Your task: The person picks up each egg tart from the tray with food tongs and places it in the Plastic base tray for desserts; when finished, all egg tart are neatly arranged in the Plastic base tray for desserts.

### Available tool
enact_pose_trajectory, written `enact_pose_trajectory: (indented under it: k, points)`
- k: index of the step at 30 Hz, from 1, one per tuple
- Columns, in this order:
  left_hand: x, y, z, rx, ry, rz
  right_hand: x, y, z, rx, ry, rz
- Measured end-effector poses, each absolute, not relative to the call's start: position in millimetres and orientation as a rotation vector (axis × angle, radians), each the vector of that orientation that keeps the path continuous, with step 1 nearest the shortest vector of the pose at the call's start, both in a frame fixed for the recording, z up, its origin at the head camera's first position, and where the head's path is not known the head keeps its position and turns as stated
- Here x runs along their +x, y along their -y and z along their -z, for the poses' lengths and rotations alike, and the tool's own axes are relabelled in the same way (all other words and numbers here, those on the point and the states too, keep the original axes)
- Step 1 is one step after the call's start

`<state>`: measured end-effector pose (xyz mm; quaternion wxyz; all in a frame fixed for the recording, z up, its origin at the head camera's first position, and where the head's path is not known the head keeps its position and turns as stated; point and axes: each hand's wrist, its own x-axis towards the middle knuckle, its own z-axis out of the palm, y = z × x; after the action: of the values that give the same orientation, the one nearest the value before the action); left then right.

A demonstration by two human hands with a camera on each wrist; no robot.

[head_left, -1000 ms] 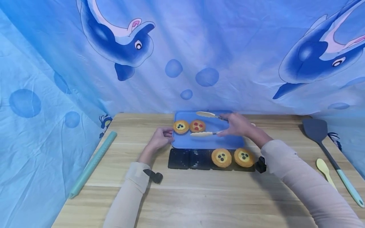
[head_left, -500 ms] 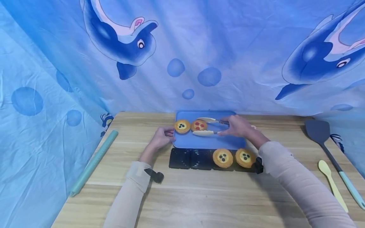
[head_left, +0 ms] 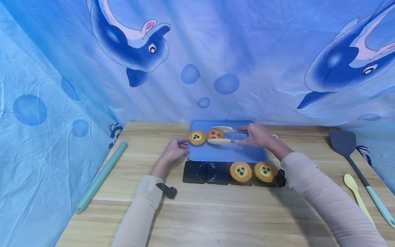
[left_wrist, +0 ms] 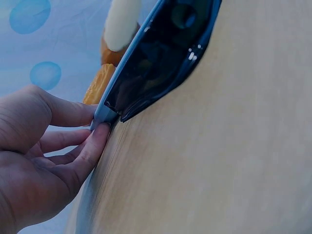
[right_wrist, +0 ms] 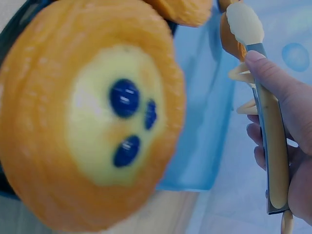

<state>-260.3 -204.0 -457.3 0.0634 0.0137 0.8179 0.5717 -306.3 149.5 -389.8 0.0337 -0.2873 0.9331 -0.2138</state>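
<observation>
My left hand pinches the left edge of a blue tray between thumb and fingers, as the left wrist view shows. On the tray's left side sit two tarts: a blueberry-topped tart and, beside it, a red-topped tart. My right hand grips tongs with cream tips, one on each side of the red-topped tart. Just in front lies a black compartment tray. Its two right compartments hold a blueberry tart and another such tart.
A green rolling pin lies at the table's left. To the right are a dark spatula with a mint handle and a yellow spoon. A blue dolphin-print curtain hangs behind the table.
The tongs have come down over the red-topped tart, and their tips have drawn closer together around it. My left hand stays at the tray's edge.
</observation>
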Motion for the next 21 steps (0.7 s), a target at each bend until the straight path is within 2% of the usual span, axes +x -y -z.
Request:
enact_pose_trajectory:
  k: [13, 21]
  points:
    - [-261, 204, 456, 0.078, -2.499, -1.711, -297, -155, 360, -0.915, -2.874, 0.64]
    - [-260, 205, 458, 0.076, -2.495, -1.728, -266, -163, 352, -1.113, -2.906, 0.605]
